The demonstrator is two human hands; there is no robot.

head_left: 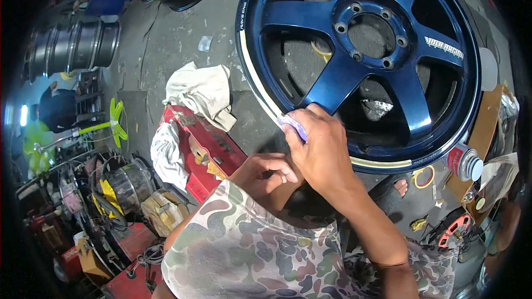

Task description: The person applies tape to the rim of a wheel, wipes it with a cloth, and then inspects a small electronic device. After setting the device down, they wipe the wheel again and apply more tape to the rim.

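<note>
A blue six-spoke car wheel rim (343, 83) lies face up in front of me. Strips of cream masking tape (249, 69) run along parts of its outer lip. My right hand (317, 141) is closed on a small folded purple sheet (294, 126), pressing it against the lip where the left tape strip ends. Closer to my body, my left hand (270, 169) is held off the wheel with its fingers loosely curled and apart, and nothing shows in it. Camouflage-patterned fabric (249, 243) covers my lap.
Left of the wheel sits an open red toolbox (208, 152) with white rags (199, 91) on it. A tin can (464, 163), a tape roll (423, 177) and a red reel (454, 231) are at the right. Other rims (77, 47) and a green fan (116, 123) stand at left.
</note>
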